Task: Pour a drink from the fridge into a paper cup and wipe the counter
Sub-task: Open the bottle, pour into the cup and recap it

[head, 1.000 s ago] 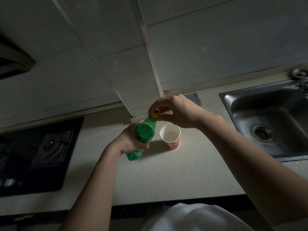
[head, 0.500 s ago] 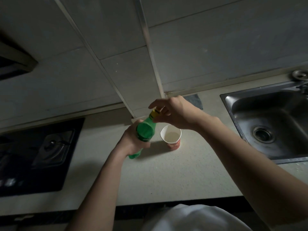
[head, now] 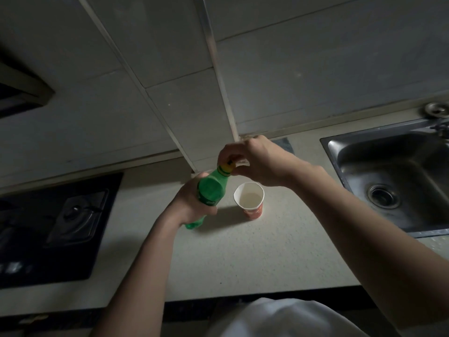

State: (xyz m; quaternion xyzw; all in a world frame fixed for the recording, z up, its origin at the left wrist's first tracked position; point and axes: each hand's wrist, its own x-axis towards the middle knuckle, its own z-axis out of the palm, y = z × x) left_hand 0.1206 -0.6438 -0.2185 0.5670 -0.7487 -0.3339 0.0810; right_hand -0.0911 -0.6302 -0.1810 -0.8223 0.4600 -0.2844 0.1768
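My left hand [head: 189, 203] grips a green plastic bottle [head: 211, 190] round its body and holds it just above the pale counter [head: 255, 259]. The fingers of my right hand [head: 257, 161] are curled round the bottle's yellow cap [head: 227, 167] at the top of the neck. Just right of the bottle stands a paper cup [head: 249, 199], white inside and red-orange outside, with pale liquid in it. The bottle's lower part is partly hidden by my left hand.
A steel sink [head: 393, 181] with a round drain lies to the right, a tap base [head: 436, 109] behind it. A black gas hob [head: 56, 224] fills the left. A dark cloth [head: 284, 143] lies by the tiled wall behind my right hand.
My right hand's fingers have closed tighter round the yellow cap and turned on it. The bottle and the cup stay almost where they were.
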